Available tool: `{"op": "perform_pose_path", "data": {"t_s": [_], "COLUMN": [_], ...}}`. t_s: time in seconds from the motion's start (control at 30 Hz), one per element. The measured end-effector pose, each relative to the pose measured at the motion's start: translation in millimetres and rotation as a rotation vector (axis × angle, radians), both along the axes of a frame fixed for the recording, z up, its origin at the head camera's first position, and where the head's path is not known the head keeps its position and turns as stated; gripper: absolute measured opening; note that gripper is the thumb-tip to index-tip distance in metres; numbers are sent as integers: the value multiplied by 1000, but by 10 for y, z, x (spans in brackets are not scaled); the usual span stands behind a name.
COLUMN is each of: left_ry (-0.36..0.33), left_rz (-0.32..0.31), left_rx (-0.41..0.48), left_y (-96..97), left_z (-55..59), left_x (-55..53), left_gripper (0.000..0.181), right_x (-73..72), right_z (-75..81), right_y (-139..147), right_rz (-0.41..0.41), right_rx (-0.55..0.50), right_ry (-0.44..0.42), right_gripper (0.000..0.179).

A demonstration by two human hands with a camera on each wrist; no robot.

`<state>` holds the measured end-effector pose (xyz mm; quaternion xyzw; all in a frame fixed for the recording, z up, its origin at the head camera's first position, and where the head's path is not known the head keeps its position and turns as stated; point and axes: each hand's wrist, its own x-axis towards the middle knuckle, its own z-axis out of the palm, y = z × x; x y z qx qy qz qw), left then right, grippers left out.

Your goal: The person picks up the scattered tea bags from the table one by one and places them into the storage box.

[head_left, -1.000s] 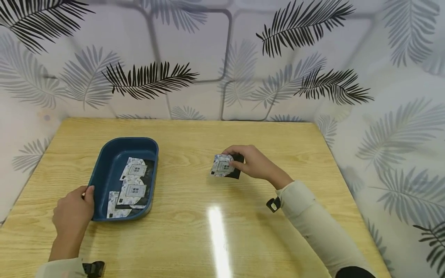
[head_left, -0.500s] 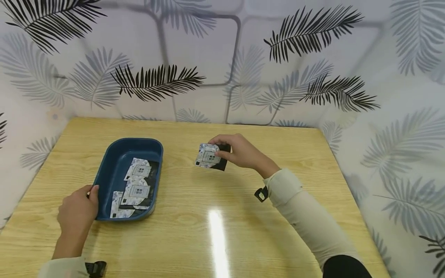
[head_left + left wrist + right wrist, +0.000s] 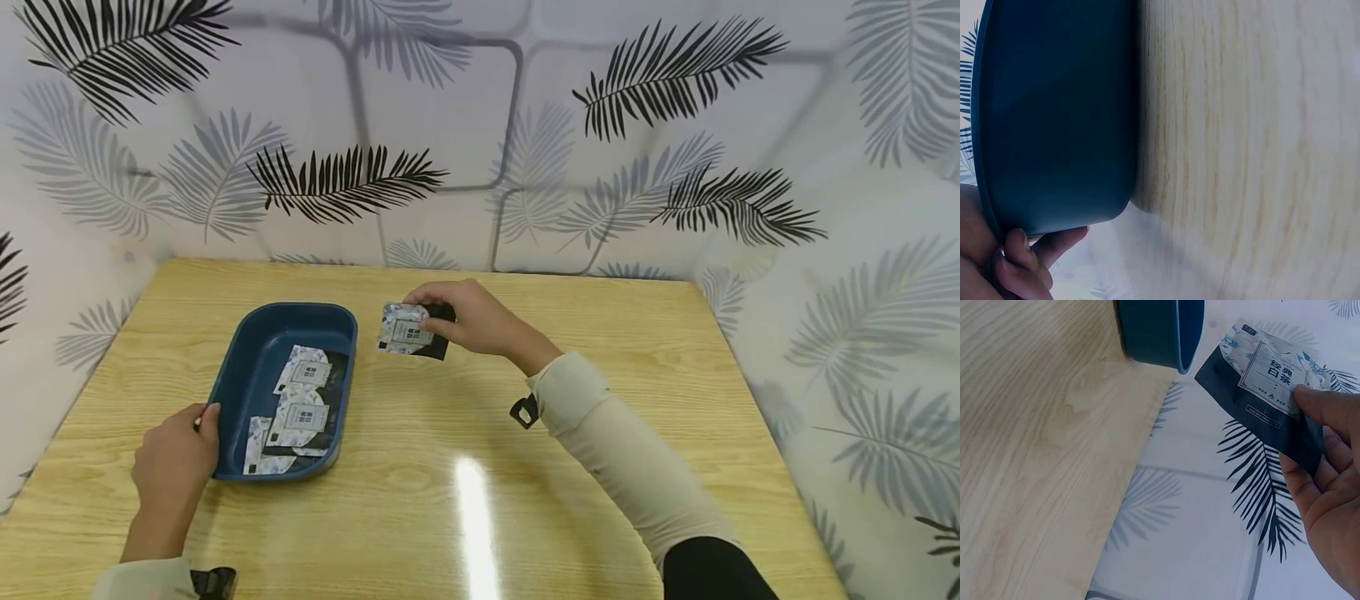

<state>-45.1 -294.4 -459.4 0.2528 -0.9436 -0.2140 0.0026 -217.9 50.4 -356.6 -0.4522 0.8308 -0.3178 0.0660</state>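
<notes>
My right hand (image 3: 476, 321) pinches a tea sachet (image 3: 408, 331) above the table, a short way right of a blue plastic bin. This packet is dark with a white floral part and a printed label, seen close up in the right wrist view as the sachet (image 3: 1266, 387) between thumb and fingers. The blue bin (image 3: 251, 354) rests on the table at the left. Gripping its near left rim is my left hand (image 3: 176, 450), its fingers curled at the rim in the left wrist view. Several similar sachets (image 3: 300, 417) lie overlapping inside the bin.
The wooden table (image 3: 570, 400) reaches back to a wall (image 3: 442, 108) covered in feather and leaf patterns. A bright light reflection (image 3: 474, 525) crosses the table's front middle.
My right hand has carried the sachet leftward and slightly away from me, closer to the bin. My left hand keeps its grip on the rim, and the camera view has shifted slightly.
</notes>
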Motion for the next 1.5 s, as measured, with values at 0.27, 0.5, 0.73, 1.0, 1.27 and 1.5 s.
{"op": "perform_pose_path", "data": {"t_s": [0.27, 0.5, 0.73, 1.0, 1.27, 1.5], "left_ry": [14, 28, 36, 53, 36, 30], "left_rz": [9, 9, 2, 1, 22, 3], "left_rx": [3, -6, -5, -13, -8, -7], "left_y": [12, 6, 27, 9, 13, 17], "left_z": [-26, -18, -31, -34, 3, -10], "left_x": [29, 18, 42, 40, 35, 39], "left_gripper": [45, 44, 43, 42, 44, 44], "right_x": [11, 22, 22, 4, -6, -16], "right_z": [57, 117, 82, 83, 75, 44], "right_y": [-256, -544, -730, -840, -973, -1073], "right_rz": [37, 44, 47, 52, 53, 89], "right_rx": [-1, 5, 29, 28, 55, 62], "right_ry": [15, 24, 19, 27, 64, 95], "right_gripper": [32, 33, 34, 34, 34, 34]}}
